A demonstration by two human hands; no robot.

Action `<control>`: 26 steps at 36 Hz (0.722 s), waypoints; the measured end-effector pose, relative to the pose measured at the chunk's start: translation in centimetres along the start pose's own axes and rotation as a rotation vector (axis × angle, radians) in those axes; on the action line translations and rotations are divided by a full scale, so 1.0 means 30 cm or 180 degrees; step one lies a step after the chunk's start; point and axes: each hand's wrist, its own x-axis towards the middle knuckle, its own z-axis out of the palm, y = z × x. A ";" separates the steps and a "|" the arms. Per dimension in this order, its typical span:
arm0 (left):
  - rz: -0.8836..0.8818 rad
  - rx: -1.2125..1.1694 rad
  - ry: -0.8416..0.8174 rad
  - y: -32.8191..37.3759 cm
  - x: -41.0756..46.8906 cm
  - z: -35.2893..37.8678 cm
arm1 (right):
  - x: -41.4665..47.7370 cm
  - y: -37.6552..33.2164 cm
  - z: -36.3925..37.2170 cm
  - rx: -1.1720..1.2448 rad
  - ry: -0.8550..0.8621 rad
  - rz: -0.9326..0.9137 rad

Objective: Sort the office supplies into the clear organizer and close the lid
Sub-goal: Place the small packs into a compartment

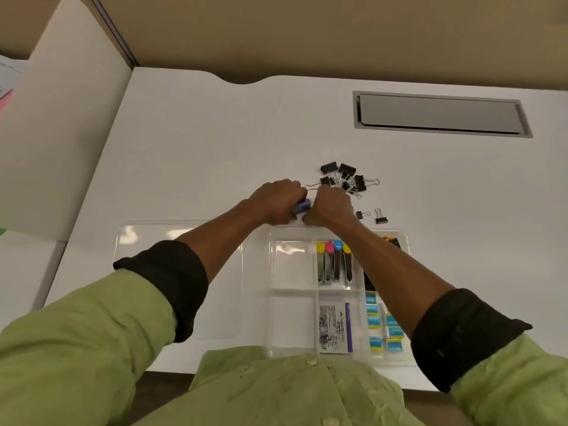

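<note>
My left hand (278, 201) and my right hand (330, 207) are curled together just beyond the clear organizer (292, 295), gripping a small blue item (301, 206) between them; most of it is hidden. The organizer lies open on the white desk, its clear lid (178, 235) flat to the left. One compartment holds several colour-capped staple removers (335, 262), another a white box (335, 327), another several blue and yellow eraser packs (376, 321). A pile of black binder clips (344, 178) lies beyond my hands.
Two loose binder clips (373, 215) sit right of my right hand. A grey cable hatch (439, 113) is set into the desk at the back right. A white partition (61, 118) stands at the left. Beige wall runs along the back.
</note>
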 end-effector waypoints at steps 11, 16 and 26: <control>-0.0246 0.0232 0.0383 0.059 0.044 0.010 | -0.273 0.179 -0.190 0.1871 0.0376 0.0291; -0.0443 0.0288 0.0303 0.084 0.057 -0.007 | -0.427 0.212 -0.134 0.2307 -0.0143 0.0377; -0.0992 -0.0576 0.0347 0.078 0.069 0.023 | -0.562 0.182 0.022 0.2756 -0.0323 0.0298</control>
